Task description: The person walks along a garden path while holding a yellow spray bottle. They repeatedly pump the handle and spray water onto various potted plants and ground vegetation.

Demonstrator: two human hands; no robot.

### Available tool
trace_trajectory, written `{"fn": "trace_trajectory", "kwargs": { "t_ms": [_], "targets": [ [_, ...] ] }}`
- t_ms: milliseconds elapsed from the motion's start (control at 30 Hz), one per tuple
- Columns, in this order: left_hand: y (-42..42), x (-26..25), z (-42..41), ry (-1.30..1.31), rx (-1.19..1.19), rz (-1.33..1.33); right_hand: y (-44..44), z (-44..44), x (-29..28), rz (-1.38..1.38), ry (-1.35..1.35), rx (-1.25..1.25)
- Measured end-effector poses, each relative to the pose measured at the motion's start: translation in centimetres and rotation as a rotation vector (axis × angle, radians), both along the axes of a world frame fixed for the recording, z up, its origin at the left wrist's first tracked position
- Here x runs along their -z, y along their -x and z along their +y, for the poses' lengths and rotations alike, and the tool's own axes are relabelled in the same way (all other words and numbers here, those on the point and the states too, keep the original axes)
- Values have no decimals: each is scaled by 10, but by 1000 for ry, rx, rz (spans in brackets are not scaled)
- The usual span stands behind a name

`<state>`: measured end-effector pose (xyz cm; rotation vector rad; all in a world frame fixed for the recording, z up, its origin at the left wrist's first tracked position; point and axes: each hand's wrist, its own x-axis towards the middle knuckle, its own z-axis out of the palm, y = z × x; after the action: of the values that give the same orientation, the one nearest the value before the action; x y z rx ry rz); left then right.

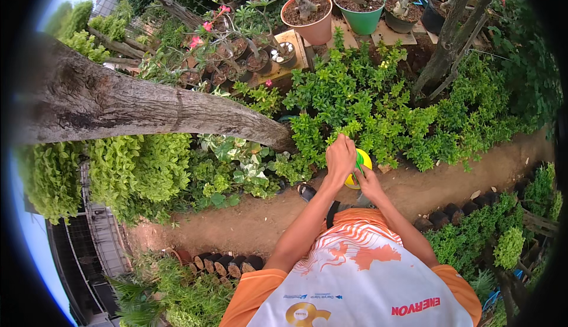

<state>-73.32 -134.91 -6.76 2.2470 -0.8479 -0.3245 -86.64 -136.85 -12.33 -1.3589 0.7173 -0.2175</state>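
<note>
My right hand (369, 184) is closed on the green part of a yellow and green container (364, 160), which looks like a sprayer bottle. Beside it, my left hand (341, 158) has its fingers drawn together at the edge of a leafy green shrub (350, 127); whether a leaf or stem is between the fingertips is too small to tell. The left wrist and hand cover part of the container's left side. Both hands are close together in front of my body, above the edge of the dirt path.
A thick tree trunk (177, 109) leans in from the left. Potted plants, including a pink pot (317, 32) and a green pot (364, 20), stand beyond the shrubs. The dirt path (248, 220) crosses below, lined with dark planting bags (224, 265). A thinner trunk (443, 52) rises at right.
</note>
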Motion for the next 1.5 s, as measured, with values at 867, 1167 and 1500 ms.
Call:
{"fn": "trace_trajectory", "kwargs": {
  "t_ms": [867, 1167, 1500],
  "targets": [
    [11, 0, 13, -79, -49, -34, 16, 19, 13, 26, -42, -49],
    [-6, -47, 29, 7, -46, -16, 26, 27, 56, 26, -122, -155],
    [12, 21, 51, -43, -113, 28, 19, 20, 19, 48, -73, -209]
  ]
}}
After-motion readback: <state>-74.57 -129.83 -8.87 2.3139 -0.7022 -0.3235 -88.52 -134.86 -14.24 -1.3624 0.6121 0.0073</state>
